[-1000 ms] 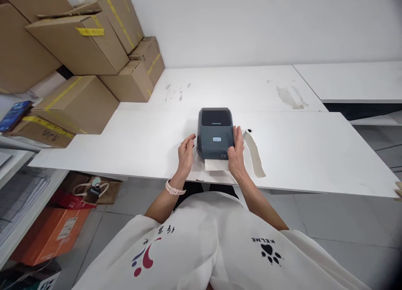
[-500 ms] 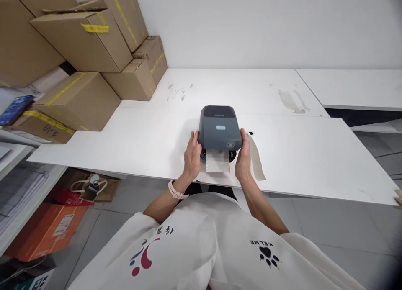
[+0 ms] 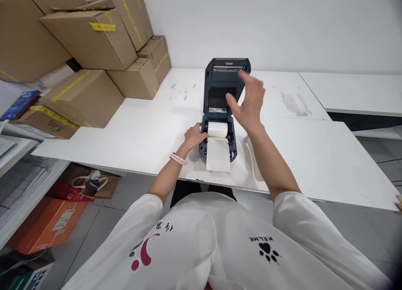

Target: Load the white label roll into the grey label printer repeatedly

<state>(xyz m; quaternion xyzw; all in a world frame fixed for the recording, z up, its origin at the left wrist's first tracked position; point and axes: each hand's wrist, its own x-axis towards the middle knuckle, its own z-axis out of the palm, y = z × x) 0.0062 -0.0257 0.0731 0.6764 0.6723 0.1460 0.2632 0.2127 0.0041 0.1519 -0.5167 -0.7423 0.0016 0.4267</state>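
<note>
A dark grey label printer [image 3: 203, 145] sits near the front edge of the white table [image 3: 132, 139]. Its lid [image 3: 222, 81] stands swung up and back. Inside lies a white paper roll [image 3: 217, 129], with a strip of paper [image 3: 217, 156] running out over the front. My left hand [image 3: 194, 135] rests against the printer's left side, fingers curled on its edge. My right hand [image 3: 248, 99] is raised in front of the open lid with fingers spread, holding nothing.
Several cardboard boxes [image 3: 84, 60] with yellow tape are stacked at the left back. A loose paper strip [image 3: 253, 156] lies right of the printer. A phone [image 3: 19, 105] lies on a shelf at the far left. Bags [image 3: 91, 185] sit under the table.
The printer's lid was shut with both hands at its sides; now it stands open, showing the roll. My right hand has risen off it, and my left stays at the printer's side.
</note>
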